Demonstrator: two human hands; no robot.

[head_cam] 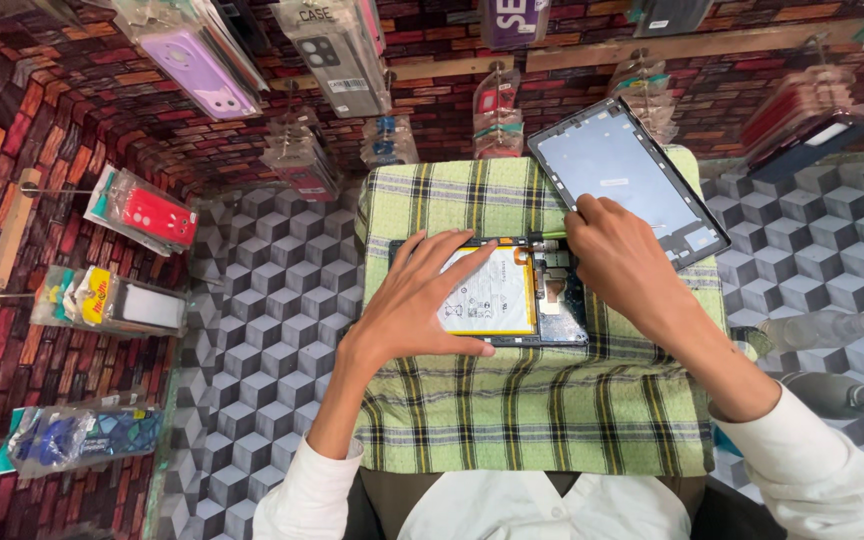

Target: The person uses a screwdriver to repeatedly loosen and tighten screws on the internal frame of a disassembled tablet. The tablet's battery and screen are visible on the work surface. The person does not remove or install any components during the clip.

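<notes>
An opened tablet (552,300) lies on a green checked cloth (512,410), its white and yellow battery (497,295) showing. My left hand (417,300) rests flat on the tablet's left half, fingers spread over the battery. My right hand (617,255) is closed at the tablet's upper right edge, pinching a thin tool (542,244) that points left along the top edge. A detached dark back cover (627,180) leans at the cloth's far right corner, beside my right hand.
Packaged phone cases (152,215) hang on pegs along the brick-patterned wall at left and at the back. The counter (262,300) has a grey cube pattern. Two clear bottles (832,330) lie at the right, next to my right sleeve.
</notes>
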